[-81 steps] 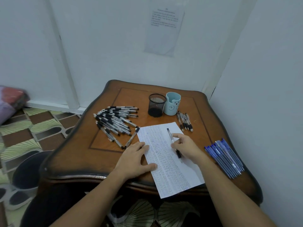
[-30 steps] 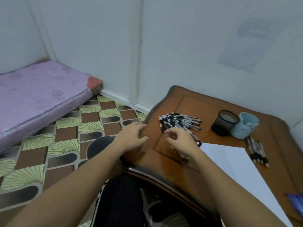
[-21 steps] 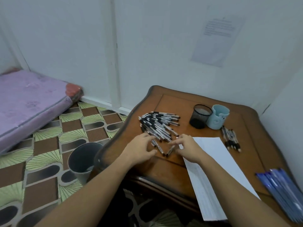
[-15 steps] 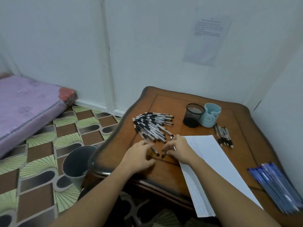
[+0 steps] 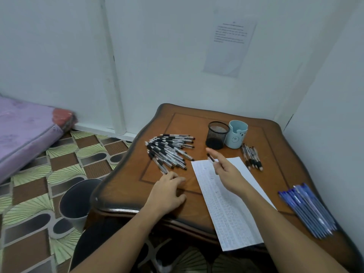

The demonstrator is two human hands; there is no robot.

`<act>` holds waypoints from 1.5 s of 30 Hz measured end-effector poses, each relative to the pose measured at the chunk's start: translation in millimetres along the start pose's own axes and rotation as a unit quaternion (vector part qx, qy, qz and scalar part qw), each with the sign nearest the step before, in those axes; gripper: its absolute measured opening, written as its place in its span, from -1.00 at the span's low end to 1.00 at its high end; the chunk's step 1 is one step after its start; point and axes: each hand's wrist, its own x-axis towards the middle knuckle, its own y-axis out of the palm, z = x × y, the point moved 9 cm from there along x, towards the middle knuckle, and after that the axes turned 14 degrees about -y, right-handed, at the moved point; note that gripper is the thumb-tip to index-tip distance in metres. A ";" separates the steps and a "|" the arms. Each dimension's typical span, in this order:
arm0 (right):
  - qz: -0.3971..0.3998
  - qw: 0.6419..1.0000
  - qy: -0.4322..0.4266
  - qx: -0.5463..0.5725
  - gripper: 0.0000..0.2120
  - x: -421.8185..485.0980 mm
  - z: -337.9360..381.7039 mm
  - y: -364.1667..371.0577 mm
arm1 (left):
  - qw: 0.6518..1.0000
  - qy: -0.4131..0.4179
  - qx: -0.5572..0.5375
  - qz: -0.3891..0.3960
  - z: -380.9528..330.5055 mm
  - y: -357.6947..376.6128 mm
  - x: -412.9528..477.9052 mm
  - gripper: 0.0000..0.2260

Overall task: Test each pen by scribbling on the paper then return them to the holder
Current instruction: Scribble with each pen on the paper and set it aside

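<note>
The step in hand looks like bringing a fresh pen to the paper for its test scribble. To do it well, the right hand [image 5: 226,170] needs to turn the pen [image 5: 210,157] so that its writing tip points down, since it now lies slanted in the fingers with a dark end poking out to the far left. The scribble should land on a bare patch of the paper [image 5: 228,205], most of which is already covered with small marks. The left hand [image 5: 167,192] would do better on the paper's near left edge, to stop the sheet sliding.

The right hand hovers over the far end of the paper and pinches the pen, with the forefinger stretched straight out along it. The left hand rests palm down on the table [image 5: 279,146], fingers relaxed and holding nothing. Its fingertips are at the near end of the pile of black pens [image 5: 169,150]; I cannot tell whether they touch one. The mesh holder [image 5: 216,134] stands at the far side, just beside a blue cup [image 5: 236,133].
</note>
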 end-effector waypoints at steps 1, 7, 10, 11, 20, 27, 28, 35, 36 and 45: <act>-0.009 1.000 0.005 0.004 -0.63 -3.9 -2.8 -5.5 | 1.000 0.010 0.000 0.006 -7.9 4.7 -0.2 -0.50; -0.088 0.995 0.039 -0.028 -0.86 -31.6 -13.5 -49.7 | 0.997 0.070 -0.028 0.028 -51.9 27.2 -4.3 -0.48; -0.138 0.988 0.062 -0.010 -0.90 -42.7 -26.8 -68.8 | 0.993 0.099 -0.040 0.040 -66.1 41.1 -8.0 -0.48; -0.157 0.985 0.063 0.004 -0.88 -45.6 -31.9 -73.9 | 0.993 0.100 -0.040 0.045 -67.7 45.0 -8.7 -0.45; -0.307 0.898 0.163 0.272 -0.34 -73.3 -84.1 -89.8 | 0.988 0.105 0.091 0.061 -64.1 66.0 -12.1 -0.13; -0.258 0.918 0.154 0.260 -0.75 -86.6 -100.9 -66.1 | 0.992 0.089 0.078 0.033 -60.8 61.1 -14.6 -0.12; -0.264 0.915 0.150 0.267 -0.72 -87.8 -100.2 -64.5 | 0.993 0.085 0.075 0.031 -60.6 60.6 -14.9 -0.11; -0.218 0.929 0.113 0.275 -0.73 -81.1 -88.7 -43.7 | 0.993 0.083 0.072 0.038 -61.2 59.1 -17.1 -0.03; -0.217 0.930 0.113 0.275 -0.73 -80.6 -88.3 -40.4 | 0.992 0.084 0.084 0.043 -61.4 60.2 -17.4 -0.02; -0.188 0.941 0.106 0.259 -0.65 -73.5 -86.0 -26.4 | 0.986 0.078 0.136 0.063 -58.0 66.6 -16.5 -0.02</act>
